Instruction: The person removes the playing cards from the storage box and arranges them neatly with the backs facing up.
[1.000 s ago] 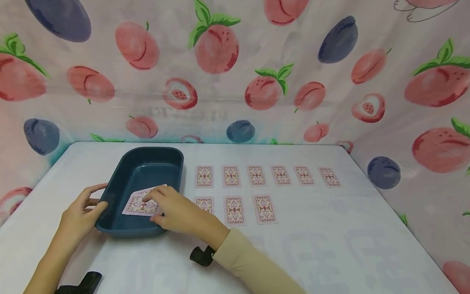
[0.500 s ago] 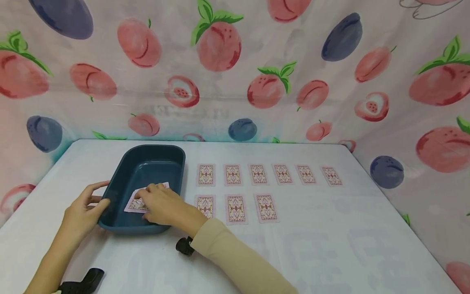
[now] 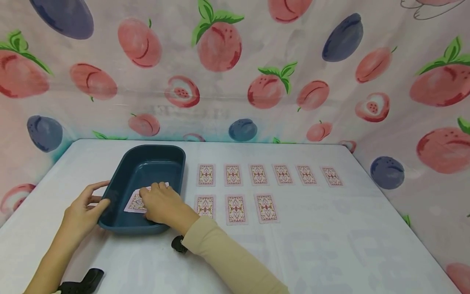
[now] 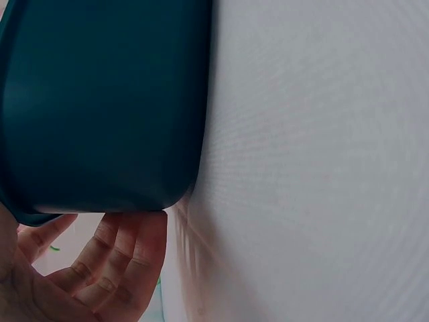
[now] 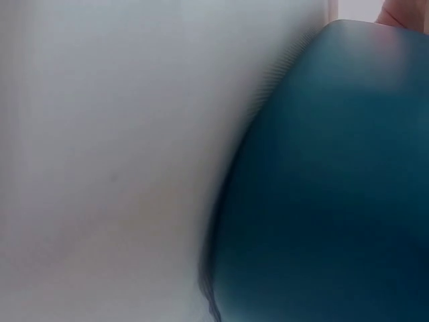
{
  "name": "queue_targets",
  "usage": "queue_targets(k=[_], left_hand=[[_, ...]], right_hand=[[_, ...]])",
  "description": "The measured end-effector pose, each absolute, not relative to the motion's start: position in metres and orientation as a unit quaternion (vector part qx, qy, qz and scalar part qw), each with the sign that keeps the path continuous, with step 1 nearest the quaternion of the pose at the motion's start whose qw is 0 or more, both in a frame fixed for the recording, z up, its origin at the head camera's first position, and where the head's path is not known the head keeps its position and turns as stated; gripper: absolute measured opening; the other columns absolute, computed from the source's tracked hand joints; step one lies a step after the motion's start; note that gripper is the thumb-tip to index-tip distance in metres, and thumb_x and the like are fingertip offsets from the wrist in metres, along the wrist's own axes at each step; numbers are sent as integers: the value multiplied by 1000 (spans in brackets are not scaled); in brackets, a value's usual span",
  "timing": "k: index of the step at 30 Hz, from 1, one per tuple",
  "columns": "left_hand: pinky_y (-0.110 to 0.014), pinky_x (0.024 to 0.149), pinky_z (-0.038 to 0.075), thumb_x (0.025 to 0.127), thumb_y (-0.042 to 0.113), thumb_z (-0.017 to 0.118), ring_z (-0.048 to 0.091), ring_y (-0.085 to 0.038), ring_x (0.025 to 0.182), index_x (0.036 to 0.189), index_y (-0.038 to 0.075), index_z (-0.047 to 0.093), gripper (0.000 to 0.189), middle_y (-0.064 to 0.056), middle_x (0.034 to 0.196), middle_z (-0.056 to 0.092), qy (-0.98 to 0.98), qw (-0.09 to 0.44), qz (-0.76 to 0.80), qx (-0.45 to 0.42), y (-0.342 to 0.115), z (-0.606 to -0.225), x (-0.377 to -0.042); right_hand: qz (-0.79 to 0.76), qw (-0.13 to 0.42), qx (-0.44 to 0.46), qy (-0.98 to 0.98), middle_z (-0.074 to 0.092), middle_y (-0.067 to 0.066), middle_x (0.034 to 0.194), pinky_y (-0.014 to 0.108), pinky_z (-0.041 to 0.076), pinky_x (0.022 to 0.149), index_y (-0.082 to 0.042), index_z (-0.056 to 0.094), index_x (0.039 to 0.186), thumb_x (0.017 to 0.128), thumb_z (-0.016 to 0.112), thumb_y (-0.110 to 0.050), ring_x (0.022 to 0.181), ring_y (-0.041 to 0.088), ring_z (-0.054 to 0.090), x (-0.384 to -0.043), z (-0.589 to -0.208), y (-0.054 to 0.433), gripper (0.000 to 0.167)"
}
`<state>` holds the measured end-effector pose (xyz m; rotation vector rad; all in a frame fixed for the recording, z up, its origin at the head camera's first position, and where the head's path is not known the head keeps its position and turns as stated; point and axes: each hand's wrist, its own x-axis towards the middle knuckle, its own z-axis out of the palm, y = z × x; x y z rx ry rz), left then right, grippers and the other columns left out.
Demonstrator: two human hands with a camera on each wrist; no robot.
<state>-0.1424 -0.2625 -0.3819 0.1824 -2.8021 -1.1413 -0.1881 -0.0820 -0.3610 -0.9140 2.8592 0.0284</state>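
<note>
A dark blue-green tray (image 3: 121,222) stands at the left of the table, with a small stack of face-down playing cards (image 3: 134,203) inside. My left hand (image 3: 81,210) holds the tray's near left side, thumb by the rim and fingertips against the outer wall. In the left wrist view those fingers (image 4: 127,261) meet the tray's wall. My right hand (image 3: 165,205) is over the cards in the tray, its fingers bent down onto them. It covers the right part of the stack, and whether a card is pinched cannot be seen. The right wrist view mostly shows the tray's outer wall (image 5: 335,174).
To the right of the tray, face-down cards lie in two rows on the white table (image 3: 330,245): a back row (image 3: 258,174) of several and a front row (image 3: 236,210) of three. A fruit-patterned cloth (image 3: 220,94) hangs behind the table.
My right hand has shifted left over the card stack and covers more of it, with its fingers more bent. The left hand stays on the tray.
</note>
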Motion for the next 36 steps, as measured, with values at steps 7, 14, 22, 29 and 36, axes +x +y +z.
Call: queue_targets(k=[7,14,22,29,36], left_hand=[[-56,73,51,95,21,45,58,-51,97,142,7,33,50,-37,115,54,-925,52,-372,62,-261,-381,-141],[-58,73,51,95,21,45,57,-51,99,142,7,33,50,-37,115,54,-925,51,-372,59,-261,-380,-141],[-56,72,51,95,21,45,57,-51,99,142,7,33,51,-37,115,54,-925,50,-371,62,-261,-380,-140],[-55,70,52,95,19,46,59,-51,96,141,6,34,50,-38,114,54,-927,56,-367,58,-262,-381,-140],[-54,69,52,94,18,47,60,-50,94,140,5,35,49,-37,113,55,-927,60,-365,56,-262,-381,-141]], right_hand=[[22,69,-300,951,53,-5,112,24,43,89,-29,51,123,83,66,-36,103,10,47,-188,-362,-83,43],[13,79,-298,951,53,-5,111,23,43,91,-29,50,125,82,67,-35,100,10,46,-189,-362,-83,46],[17,81,-296,952,52,-4,111,23,43,92,-29,49,126,82,67,-35,100,10,46,-189,-361,-84,48],[28,85,-294,952,51,-3,109,22,42,89,-29,51,121,83,65,-35,100,10,44,-189,-362,-85,41],[30,77,-289,954,47,-3,113,24,41,89,-29,51,124,82,66,-35,99,12,41,-189,-361,-85,45]])
